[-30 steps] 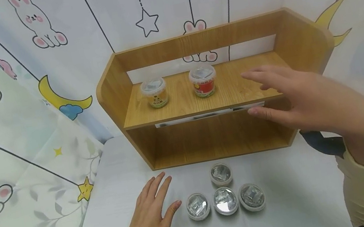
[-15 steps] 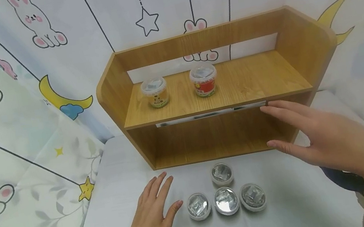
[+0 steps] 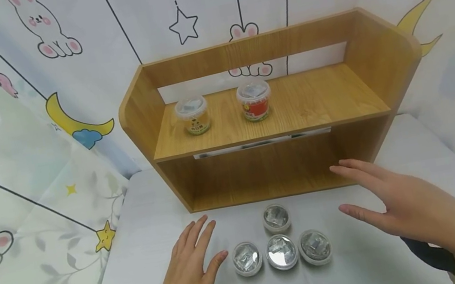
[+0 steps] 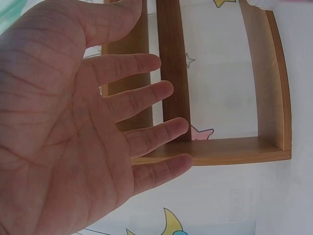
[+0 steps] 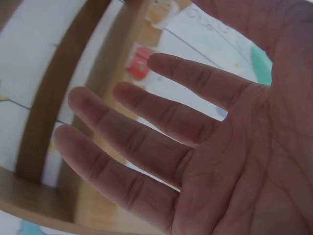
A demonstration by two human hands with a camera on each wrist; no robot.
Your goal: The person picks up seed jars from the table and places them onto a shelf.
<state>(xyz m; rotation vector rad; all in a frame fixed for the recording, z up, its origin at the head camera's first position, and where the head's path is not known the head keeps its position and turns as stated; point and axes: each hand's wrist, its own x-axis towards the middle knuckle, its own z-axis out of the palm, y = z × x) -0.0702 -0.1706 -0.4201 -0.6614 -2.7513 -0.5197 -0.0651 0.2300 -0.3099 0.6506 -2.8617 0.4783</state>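
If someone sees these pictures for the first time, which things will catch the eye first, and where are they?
The wooden shelf stands at the back of the grey table, with two small lidded cups on its upper board. In front of it, four clear-lidded cups sit close together on the table. The left hand lies flat beside them, and the right hand hovers open to their right.

Cup labels [image 3: 255,108] on shelf — print too small, unreadable.
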